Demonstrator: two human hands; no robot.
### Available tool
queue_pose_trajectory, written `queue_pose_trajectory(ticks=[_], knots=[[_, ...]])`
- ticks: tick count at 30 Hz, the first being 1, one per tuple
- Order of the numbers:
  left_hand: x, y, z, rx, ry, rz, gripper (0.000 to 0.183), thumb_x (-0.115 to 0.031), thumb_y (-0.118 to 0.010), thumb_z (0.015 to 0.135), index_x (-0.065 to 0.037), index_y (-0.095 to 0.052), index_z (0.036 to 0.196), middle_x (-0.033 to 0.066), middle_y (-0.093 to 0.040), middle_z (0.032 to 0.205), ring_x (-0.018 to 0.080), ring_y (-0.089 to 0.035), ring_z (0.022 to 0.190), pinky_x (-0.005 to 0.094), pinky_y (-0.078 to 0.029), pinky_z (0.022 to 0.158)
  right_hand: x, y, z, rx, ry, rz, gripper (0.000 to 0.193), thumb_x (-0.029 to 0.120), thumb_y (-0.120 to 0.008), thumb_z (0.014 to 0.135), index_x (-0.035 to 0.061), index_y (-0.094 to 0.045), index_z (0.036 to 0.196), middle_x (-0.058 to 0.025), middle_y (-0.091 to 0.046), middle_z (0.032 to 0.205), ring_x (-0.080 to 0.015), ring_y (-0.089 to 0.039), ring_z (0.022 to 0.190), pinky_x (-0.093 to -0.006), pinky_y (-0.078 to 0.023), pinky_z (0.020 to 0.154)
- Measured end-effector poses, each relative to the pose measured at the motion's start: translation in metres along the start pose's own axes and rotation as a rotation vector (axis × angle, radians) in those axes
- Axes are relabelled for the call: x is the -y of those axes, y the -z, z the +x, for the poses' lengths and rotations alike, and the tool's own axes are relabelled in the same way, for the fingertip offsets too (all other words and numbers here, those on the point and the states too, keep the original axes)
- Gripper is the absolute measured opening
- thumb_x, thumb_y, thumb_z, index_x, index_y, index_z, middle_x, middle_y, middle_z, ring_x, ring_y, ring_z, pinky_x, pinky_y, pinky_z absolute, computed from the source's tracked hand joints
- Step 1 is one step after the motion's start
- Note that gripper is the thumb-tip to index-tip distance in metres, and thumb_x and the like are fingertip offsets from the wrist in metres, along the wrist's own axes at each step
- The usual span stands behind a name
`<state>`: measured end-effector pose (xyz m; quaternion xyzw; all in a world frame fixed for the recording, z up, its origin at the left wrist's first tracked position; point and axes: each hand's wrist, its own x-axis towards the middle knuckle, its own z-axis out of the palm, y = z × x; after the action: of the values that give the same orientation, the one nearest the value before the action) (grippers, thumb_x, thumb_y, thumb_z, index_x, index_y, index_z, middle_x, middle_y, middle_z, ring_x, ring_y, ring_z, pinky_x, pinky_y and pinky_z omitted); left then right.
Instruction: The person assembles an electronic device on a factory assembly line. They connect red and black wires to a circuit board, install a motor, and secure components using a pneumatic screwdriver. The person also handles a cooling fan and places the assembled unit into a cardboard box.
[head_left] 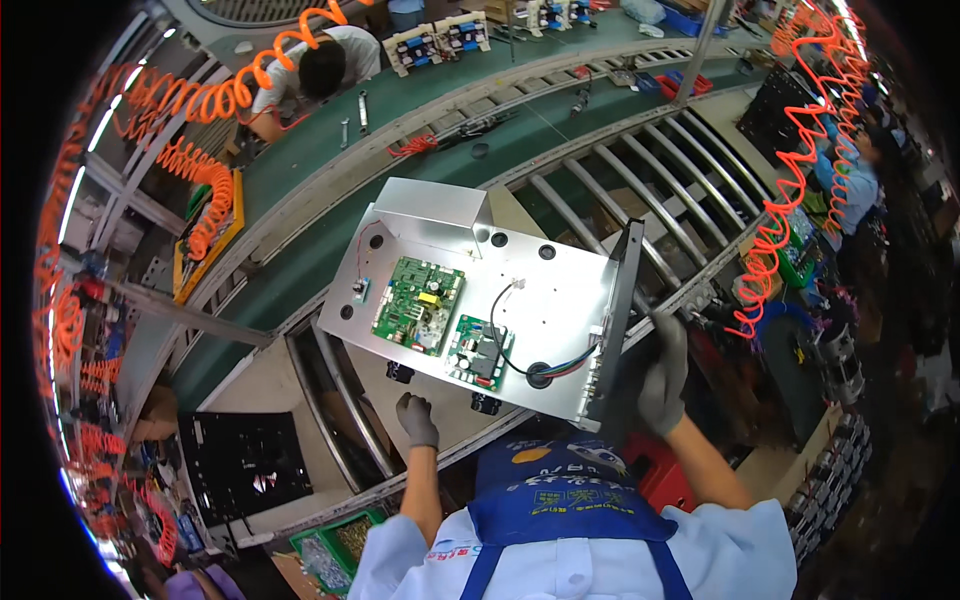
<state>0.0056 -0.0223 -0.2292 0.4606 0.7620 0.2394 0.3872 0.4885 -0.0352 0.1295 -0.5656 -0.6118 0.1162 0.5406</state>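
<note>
A silver sheet-metal chassis [560, 290] lies tilted across the roller conveyor in front of me. Two green circuit boards, a larger one [418, 303] and a smaller one [478, 353], sit on its base. A dark cable [500, 318] and coloured wires run toward the black front panel [622, 300] on its right edge. My left hand [417, 420], in a grey glove, is curled closed just below the chassis's near edge, close to a black foot [399, 371]; whatever its fingers hold is hidden. My right hand [664, 378], also gloved, is beside the black panel, fingers stretched out, apparently apart from it.
Metal rollers [640, 185] continue to the far right. A black panel [247, 462] lies at the lower left, near a green bin [335, 550] of small parts. Orange coiled hoses [775, 240] hang on both sides. Across the green bench, another person [318, 70] leans near two wrenches [362, 112].
</note>
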Motion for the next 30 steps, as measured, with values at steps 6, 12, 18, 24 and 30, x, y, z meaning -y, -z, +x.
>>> queue_pose_trajectory(ticks=[6,12,18,24,30], knots=[[-0.313,0.019,-0.223,-0.272,-0.441,-0.48,0.031,-0.019,-0.047,0.1,0.003,-0.055,0.12,0.0131,-0.057,0.108,0.0192,-0.058,0.092,0.0324,-0.048,0.083,-0.247,-0.036,0.054,0.337,-0.764,0.395,0.047,0.039,-0.039,0.103,0.0023,-0.064,0.12,-0.0134,-0.067,0.112,-0.0237,-0.064,0.101,-0.0401,-0.053,0.088],[-0.394,-0.038,-0.296,-0.267,-0.91,-0.24,0.051,-0.044,-0.046,0.102,0.003,-0.054,0.119,0.0154,-0.053,0.102,0.0245,-0.053,0.086,0.0361,-0.045,0.081,-0.237,-0.086,0.025,0.352,-0.841,0.746,0.056,0.049,-0.036,0.106,0.0055,-0.059,0.133,-0.0045,-0.064,0.124,-0.015,-0.058,0.115,-0.0315,-0.046,0.102],[-0.384,-0.065,-0.312,-0.552,-0.683,-0.36,0.054,-0.052,-0.042,0.103,0.001,-0.054,0.106,0.0092,-0.052,0.094,0.017,-0.05,0.085,0.0316,-0.041,0.077,-0.18,-0.044,0.016,0.429,-0.846,0.659,0.058,0.047,-0.035,0.107,0.0035,-0.053,0.141,-0.0071,-0.06,0.133,-0.0164,-0.053,0.125,-0.0331,-0.039,0.109],[-0.341,-0.032,-0.304,-0.639,-0.634,-0.482,0.071,-0.069,-0.038,0.098,-0.001,-0.052,0.084,0.0061,-0.051,0.074,0.0167,-0.05,0.068,0.0311,-0.04,0.065,-0.191,-0.027,-0.055,0.469,-0.84,0.828,0.054,0.038,-0.037,0.106,0.0016,-0.048,0.144,-0.01,-0.053,0.144,-0.0208,-0.047,0.134,-0.0396,-0.033,0.117],[-0.307,0.021,-0.289,-0.548,-0.571,-0.558,0.075,-0.077,-0.036,0.093,-0.004,-0.048,0.08,0.002,-0.041,0.065,0.0117,-0.039,0.056,0.0287,-0.03,0.052,-0.141,0.018,-0.127,0.616,-0.486,0.439,0.041,0.029,-0.041,0.102,-0.0006,-0.061,0.124,-0.0133,-0.067,0.115,-0.0232,-0.062,0.107,-0.0365,-0.049,0.096]])
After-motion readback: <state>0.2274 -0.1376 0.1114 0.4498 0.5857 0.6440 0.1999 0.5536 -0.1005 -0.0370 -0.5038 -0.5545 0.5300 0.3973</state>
